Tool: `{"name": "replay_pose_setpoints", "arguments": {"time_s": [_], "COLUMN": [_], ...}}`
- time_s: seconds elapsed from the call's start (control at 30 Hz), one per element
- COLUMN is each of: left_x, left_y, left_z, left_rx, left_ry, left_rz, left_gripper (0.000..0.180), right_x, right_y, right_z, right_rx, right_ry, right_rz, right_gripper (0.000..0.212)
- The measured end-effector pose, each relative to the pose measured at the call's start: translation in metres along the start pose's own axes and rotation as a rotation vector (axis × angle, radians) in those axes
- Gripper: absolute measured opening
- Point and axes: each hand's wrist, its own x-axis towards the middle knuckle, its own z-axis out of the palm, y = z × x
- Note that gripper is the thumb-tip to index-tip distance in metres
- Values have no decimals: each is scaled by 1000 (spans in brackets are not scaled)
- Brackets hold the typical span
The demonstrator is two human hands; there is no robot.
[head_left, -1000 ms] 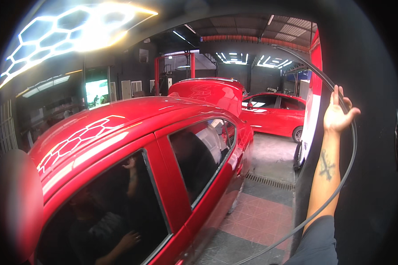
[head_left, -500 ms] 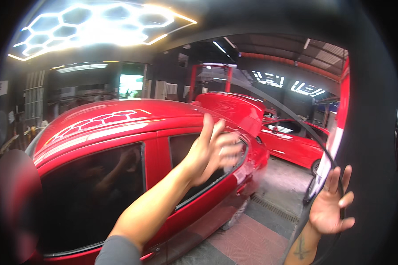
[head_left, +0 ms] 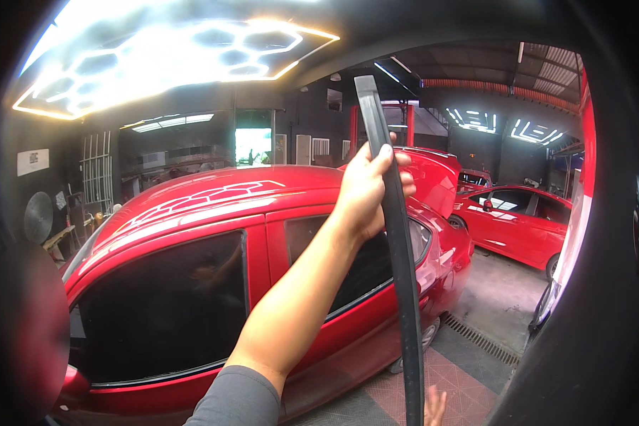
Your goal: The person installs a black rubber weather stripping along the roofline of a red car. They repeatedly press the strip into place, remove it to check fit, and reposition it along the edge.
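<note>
Fingers [head_left: 376, 167] of left hand [head_left: 366, 195] clamped round a long black rubber strip [head_left: 405, 284], raised high. Behind the fingers: large red car [head_left: 192, 234] with dark windows, its side turned this way. Further behind and to the right of the fingers: second red car [head_left: 518, 220]. Strip held nearly upright, passing through the grip, top end above the fingertips, long lower part hanging down to the bottom edge. Well below the fingers, on the floor: long drain grate [head_left: 479, 341]. Right hand [head_left: 433, 408] far below, just beside the strip; only fingertips in view, cannot tell if apart or closed on anything. Probably risky: gripped for sure at one high point only, so may swing and slap the red paint, or slide down through the fingers if loosened.
</note>
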Motion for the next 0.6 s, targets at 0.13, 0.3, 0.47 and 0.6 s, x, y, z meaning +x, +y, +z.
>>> {"name": "replay_pose_setpoints", "arguments": {"time_s": [0.13, 0.3, 0.47, 0.6], "left_x": [-31, -58, -75, -92], "left_y": [-36, -51, -40, -15], "left_z": [-9, -20, -29, -33], "left_rx": [46, 67, 113, 134], "left_ry": [25, 103, 133, 191], "left_rz": [-21, -28, 14, 53], "left_gripper": [37, 39, 33, 29], "right_x": [-67, -71, -48, -35], "right_y": [100, 107, 63, 59], "right_z": [-75, -88, -65, -48], "right_rx": [960, -54, 288, -17], "right_ry": [-267, -192, -317, -168], "right_rz": [853, 442, 381, 456], "right_gripper": [43, 56, 48, 43]}}
